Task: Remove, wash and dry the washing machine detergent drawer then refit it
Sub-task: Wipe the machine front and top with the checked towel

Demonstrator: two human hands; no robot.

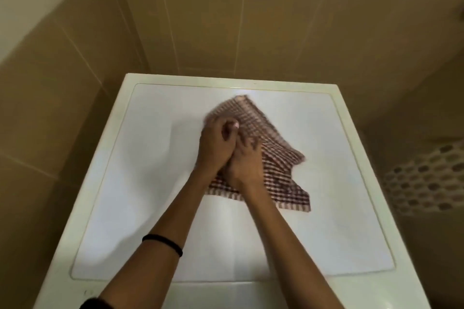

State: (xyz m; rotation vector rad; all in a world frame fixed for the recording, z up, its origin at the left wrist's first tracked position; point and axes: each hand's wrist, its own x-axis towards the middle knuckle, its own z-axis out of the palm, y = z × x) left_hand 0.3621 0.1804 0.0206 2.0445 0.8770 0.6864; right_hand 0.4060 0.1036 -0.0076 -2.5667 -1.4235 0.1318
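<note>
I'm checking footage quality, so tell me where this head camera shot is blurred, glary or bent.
Head view: motion blur smears the checked cloth and both hands, left hand and right hand; the whole frame is soft. A pale sheen sits on the washing machine top by its back edge. The wide lens splays the tiled wall lines outward. Lighting is dim and warm.

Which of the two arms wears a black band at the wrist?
The left arm: a black band circles it below the left hand. The right hand has a bare wrist.
</note>
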